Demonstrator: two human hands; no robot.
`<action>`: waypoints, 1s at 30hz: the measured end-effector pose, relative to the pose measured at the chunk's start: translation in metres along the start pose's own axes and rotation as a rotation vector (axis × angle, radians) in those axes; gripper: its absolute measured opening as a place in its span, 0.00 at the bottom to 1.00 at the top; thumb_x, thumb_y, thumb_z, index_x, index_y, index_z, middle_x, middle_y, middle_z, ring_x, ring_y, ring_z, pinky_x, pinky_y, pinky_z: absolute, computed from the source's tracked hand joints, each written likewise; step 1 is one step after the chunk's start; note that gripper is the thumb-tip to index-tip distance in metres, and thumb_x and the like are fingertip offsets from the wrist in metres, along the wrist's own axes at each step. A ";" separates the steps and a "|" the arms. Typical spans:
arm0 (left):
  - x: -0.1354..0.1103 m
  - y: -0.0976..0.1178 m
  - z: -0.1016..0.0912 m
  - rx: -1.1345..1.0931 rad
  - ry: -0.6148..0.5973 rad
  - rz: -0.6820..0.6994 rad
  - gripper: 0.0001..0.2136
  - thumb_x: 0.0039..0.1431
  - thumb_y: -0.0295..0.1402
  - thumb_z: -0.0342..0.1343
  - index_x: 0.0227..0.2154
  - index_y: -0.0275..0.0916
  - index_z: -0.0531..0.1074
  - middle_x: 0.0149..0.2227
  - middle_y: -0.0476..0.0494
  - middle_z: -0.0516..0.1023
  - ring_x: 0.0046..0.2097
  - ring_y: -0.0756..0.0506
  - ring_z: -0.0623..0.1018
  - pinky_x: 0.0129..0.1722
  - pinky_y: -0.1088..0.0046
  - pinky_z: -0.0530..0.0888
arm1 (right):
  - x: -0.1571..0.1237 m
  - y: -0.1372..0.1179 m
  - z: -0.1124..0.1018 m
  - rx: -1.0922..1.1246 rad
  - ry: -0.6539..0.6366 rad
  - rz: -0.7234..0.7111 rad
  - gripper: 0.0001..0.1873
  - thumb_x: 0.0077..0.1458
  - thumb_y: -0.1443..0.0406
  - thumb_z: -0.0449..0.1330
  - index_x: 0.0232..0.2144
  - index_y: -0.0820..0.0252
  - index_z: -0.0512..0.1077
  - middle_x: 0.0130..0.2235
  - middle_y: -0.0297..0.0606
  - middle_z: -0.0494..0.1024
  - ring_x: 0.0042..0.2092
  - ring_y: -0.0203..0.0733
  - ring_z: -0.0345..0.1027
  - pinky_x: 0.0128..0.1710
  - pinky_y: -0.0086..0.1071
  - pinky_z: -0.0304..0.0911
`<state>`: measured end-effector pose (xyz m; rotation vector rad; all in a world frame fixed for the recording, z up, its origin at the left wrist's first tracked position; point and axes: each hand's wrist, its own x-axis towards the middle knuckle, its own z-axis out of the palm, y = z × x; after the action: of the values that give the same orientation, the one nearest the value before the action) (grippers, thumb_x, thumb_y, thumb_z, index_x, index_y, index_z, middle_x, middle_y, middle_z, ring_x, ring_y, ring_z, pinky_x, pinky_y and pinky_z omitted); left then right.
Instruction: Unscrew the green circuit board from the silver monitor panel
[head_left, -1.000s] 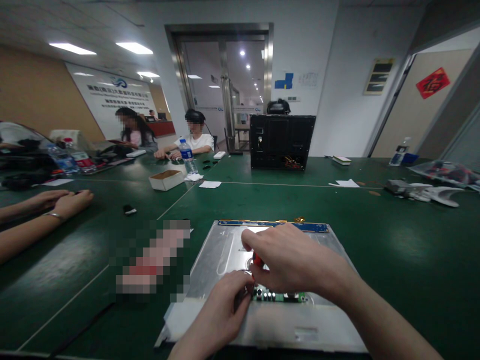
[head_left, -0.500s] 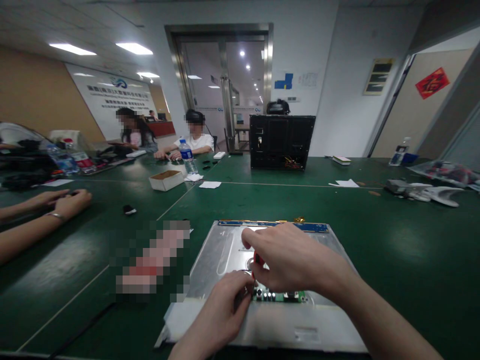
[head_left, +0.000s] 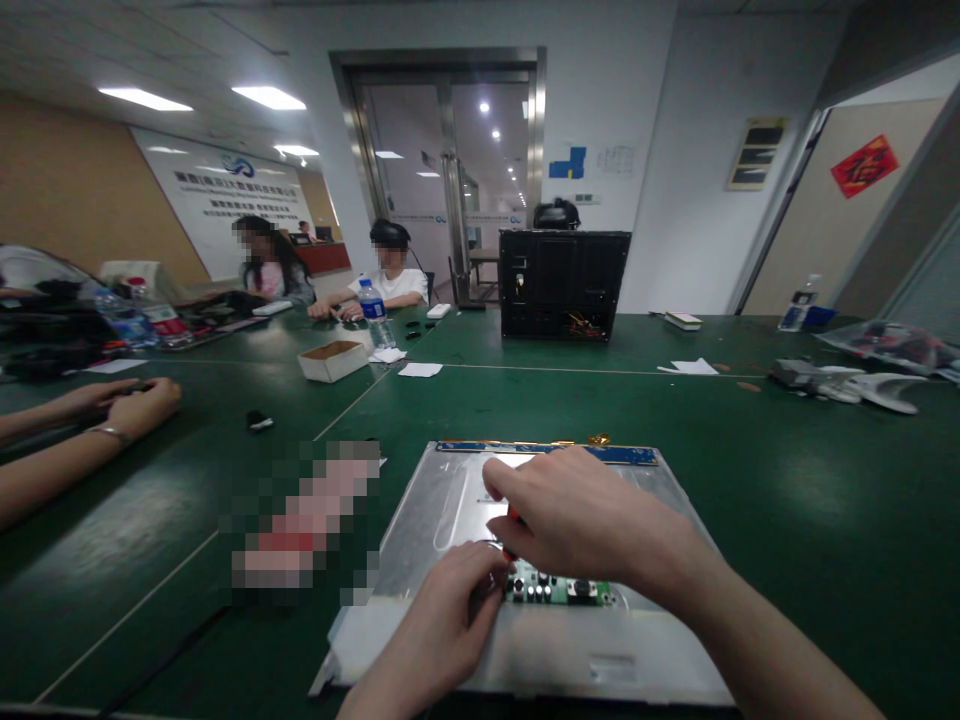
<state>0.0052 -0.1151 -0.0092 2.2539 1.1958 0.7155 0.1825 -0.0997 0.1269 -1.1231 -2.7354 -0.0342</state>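
Observation:
A flat display panel [head_left: 420,520] lies back side up on the table in front of me, with a blue circuit strip [head_left: 622,456] along its far edge. A small green circuit board [head_left: 555,588] sits on its metal back. My right hand [head_left: 577,515] is closed over the board around a red-handled screwdriver [head_left: 511,552], most of it hidden by the fingers. Beside the board's left end, my left hand [head_left: 457,610] is closed with thumb and fingers curled together close to the tool; what they pinch is hidden.
A blurred-out reddish object [head_left: 307,520] lies left of the panel. Farther off are an open white box [head_left: 334,362], a water bottle [head_left: 373,312] and a black equipment case [head_left: 564,285]. Another person's hands [head_left: 135,405] rest at the left; two people sit across.
My right thumb has shifted up and left around the red handle, and the hand has turned slightly. My left hand and the panel stay in place.

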 end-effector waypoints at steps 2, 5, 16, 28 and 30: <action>0.000 -0.001 0.000 -0.016 0.005 0.012 0.07 0.53 0.23 0.46 0.31 0.38 0.68 0.32 0.46 0.74 0.36 0.45 0.72 0.37 0.70 0.67 | -0.002 0.000 -0.002 0.026 -0.002 -0.044 0.10 0.53 0.65 0.53 0.39 0.62 0.66 0.33 0.39 0.77 0.29 0.39 0.68 0.22 0.32 0.44; 0.000 -0.003 0.001 -0.025 0.010 0.016 0.07 0.53 0.24 0.47 0.32 0.38 0.68 0.33 0.45 0.74 0.36 0.44 0.72 0.37 0.70 0.68 | -0.004 0.000 -0.004 0.056 -0.015 -0.101 0.11 0.49 0.66 0.54 0.38 0.62 0.65 0.33 0.39 0.77 0.29 0.39 0.67 0.21 0.32 0.44; -0.003 -0.005 0.004 -0.001 0.039 0.021 0.07 0.56 0.24 0.46 0.26 0.39 0.67 0.29 0.46 0.73 0.36 0.45 0.73 0.37 0.70 0.68 | -0.002 0.001 0.001 -0.014 -0.019 0.027 0.17 0.57 0.51 0.52 0.34 0.59 0.70 0.29 0.38 0.78 0.29 0.43 0.70 0.22 0.31 0.46; -0.001 0.001 0.000 -0.031 0.012 0.033 0.07 0.54 0.23 0.47 0.33 0.38 0.68 0.34 0.46 0.74 0.37 0.45 0.73 0.38 0.69 0.67 | -0.006 0.000 -0.003 0.051 -0.018 -0.061 0.10 0.50 0.65 0.55 0.37 0.61 0.66 0.33 0.38 0.77 0.30 0.39 0.67 0.23 0.32 0.45; -0.001 0.000 0.000 -0.026 0.021 0.027 0.07 0.54 0.23 0.47 0.32 0.38 0.69 0.33 0.46 0.74 0.37 0.45 0.73 0.38 0.69 0.67 | -0.006 0.001 -0.002 0.053 -0.030 -0.037 0.11 0.52 0.61 0.57 0.37 0.60 0.66 0.33 0.38 0.78 0.30 0.40 0.68 0.23 0.32 0.45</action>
<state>0.0050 -0.1159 -0.0097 2.2508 1.1613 0.7626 0.1874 -0.1033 0.1283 -1.0671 -2.7662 0.0499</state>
